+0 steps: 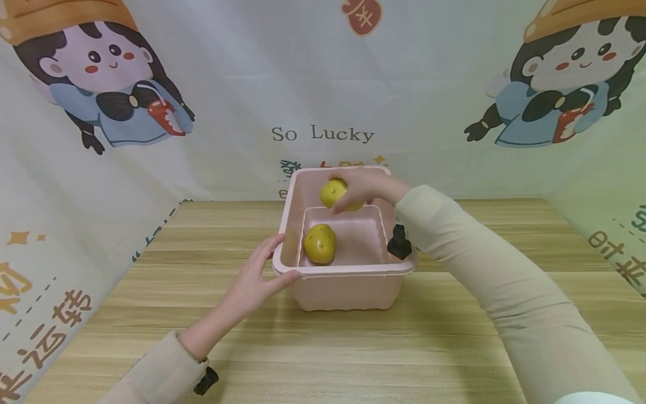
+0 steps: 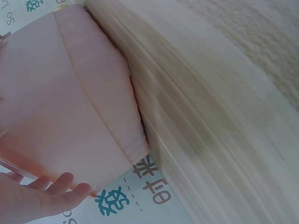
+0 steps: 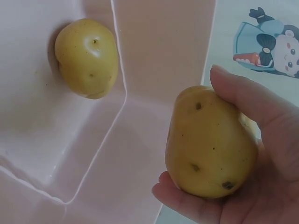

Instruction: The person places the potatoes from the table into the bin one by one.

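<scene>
My right hand (image 1: 360, 185) grips a yellow potato (image 3: 212, 144) above the far part of a pink plastic bin (image 1: 348, 270). Thumb and fingers wrap the potato's sides in the right wrist view. A second potato (image 1: 320, 244) lies on the bin's floor, near its left front corner. At that same corner my left hand (image 1: 257, 280) touches the bin from outside, thumb along the front rim and fingers spread at the left side. In the left wrist view, the fingertips (image 2: 60, 182) rest by the bin's outer wall (image 2: 60, 102).
The bin stands on a wood-grain table (image 1: 242, 336). A printed cloth (image 1: 237, 95) with cartoon figures and lettering hangs behind and at both sides. A black wrist device (image 1: 400, 242) sits under my right wrist, over the bin's right side.
</scene>
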Demonstrator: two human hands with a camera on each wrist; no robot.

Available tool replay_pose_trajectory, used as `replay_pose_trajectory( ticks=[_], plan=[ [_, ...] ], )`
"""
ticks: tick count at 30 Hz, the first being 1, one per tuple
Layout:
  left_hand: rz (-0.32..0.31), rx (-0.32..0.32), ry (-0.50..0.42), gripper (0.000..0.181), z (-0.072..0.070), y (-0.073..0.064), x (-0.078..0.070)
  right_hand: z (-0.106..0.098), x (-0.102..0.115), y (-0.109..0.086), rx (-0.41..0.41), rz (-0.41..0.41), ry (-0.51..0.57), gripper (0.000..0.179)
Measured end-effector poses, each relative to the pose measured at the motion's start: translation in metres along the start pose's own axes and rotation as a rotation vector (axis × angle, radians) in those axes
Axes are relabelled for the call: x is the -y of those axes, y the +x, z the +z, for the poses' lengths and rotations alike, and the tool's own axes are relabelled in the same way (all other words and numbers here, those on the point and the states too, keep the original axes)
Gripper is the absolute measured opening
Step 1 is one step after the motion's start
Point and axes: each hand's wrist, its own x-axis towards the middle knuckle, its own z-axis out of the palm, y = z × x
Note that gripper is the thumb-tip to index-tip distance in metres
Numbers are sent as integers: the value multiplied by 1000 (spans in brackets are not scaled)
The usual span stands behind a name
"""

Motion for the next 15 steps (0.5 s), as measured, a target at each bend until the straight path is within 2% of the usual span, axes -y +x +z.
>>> replay_pose_trajectory(
  ticks=[4, 8, 15],
  plan=[
    [1, 1, -2, 76, 0, 0, -1, -2, 1, -2, 3, -4, 23, 70],
    [6, 3, -4, 75, 0, -1, -1, -6, 2, -5, -14, -2, 1, 63],
    [12, -3, -4, 76, 1, 1, 0, -15, -4, -12, -60, 5, 9, 63]
  ],
)
